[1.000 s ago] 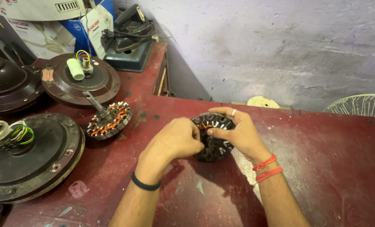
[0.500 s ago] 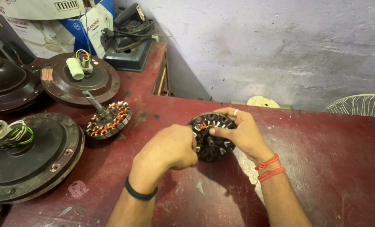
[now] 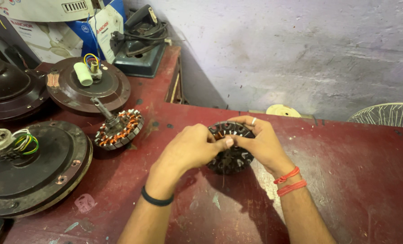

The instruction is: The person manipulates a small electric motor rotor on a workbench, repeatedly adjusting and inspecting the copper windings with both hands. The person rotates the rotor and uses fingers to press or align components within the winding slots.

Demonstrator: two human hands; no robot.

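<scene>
- Red workbench (image 3: 346, 180) against a grey wall, paint worn and scratched.
- Dark stator (image 3: 230, 149) stands tilted on the bench, mid-bench.
- Left hand (image 3: 190, 149) clenches its near edge, thumb pressing in.
- Right hand (image 3: 260, 142) grasps its right rim, fingers curled over the top.
- Left of the stator: a copper-wound stator (image 3: 119, 129), then round fan motor housings (image 3: 39, 167).
</scene>
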